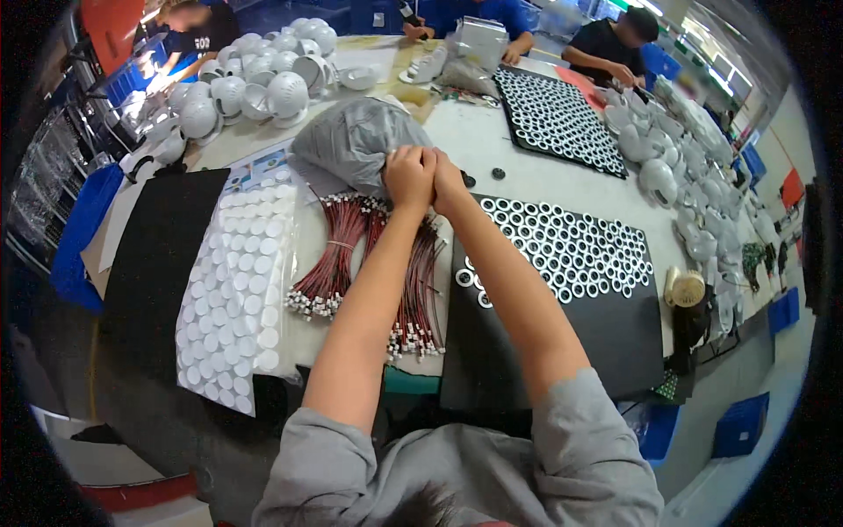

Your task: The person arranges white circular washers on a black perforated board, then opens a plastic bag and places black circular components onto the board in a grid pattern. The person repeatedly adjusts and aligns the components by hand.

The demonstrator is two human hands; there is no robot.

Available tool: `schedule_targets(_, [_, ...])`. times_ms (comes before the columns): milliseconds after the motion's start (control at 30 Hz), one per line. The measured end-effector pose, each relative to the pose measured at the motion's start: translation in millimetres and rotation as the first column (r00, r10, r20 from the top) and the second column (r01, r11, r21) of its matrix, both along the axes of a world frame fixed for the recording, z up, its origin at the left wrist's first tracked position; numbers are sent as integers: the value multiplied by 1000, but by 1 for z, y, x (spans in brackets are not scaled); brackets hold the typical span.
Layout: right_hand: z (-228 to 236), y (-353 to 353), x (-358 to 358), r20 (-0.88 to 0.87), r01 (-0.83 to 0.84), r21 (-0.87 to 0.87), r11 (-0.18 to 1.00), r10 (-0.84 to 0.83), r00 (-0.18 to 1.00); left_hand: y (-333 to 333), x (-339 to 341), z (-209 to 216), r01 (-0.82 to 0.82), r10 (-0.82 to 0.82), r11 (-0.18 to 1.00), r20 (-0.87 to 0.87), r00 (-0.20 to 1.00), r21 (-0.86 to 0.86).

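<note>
A full grey plastic bag (347, 140) lies on the table ahead of me, its gathered end toward my hands. My left hand (409, 178) is closed on that gathered end. Pressed against it, my right hand (450, 186) is closed at the same spot, its fingertips partly hidden. Under my forearms lie bundles of red and black wires (338, 255) with small white connectors. To the right, a black foam sheet (562, 338) carries rows of white rings with dark centres (553, 246).
A sheet of round white stickers (233, 290) and a black board (162, 237) lie left. White dome housings (285, 92) pile up at the far left, more (659, 180) at the right. Another ring-covered sheet (562, 114) lies farther back. Several people work across the table.
</note>
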State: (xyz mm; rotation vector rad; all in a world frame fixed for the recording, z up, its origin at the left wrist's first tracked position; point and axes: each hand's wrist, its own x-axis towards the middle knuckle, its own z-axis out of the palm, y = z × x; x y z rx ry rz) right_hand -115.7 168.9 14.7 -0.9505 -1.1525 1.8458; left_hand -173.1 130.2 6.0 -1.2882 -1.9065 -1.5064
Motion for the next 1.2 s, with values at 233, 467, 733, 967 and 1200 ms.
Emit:
schedule_targets(233, [-12, 3, -12, -13, 54, 63, 997, -53, 999, -1, -5, 2, 101, -90, 992, 148, 985, -71])
schedule_targets(467, [-12, 2, -14, 95, 86, 172, 981, -103, 990, -1, -13, 2, 198, -187, 975, 111, 976, -100])
schedule_targets(733, [-5, -13, -8, 3, 109, 95, 990, -110, 994, -10, -8, 4, 231, -209, 967, 190, 959, -106])
schedule_targets(967, [-3, -11, -5, 54, 162, 256, 953, -182, 982, -8, -1, 7, 107, -104, 993, 73, 992, -41])
schedule_targets(1200, [8, -15, 3, -136, 67, 151, 986, -46, 990, -8, 5, 14, 124, -125, 992, 51, 991, 21])
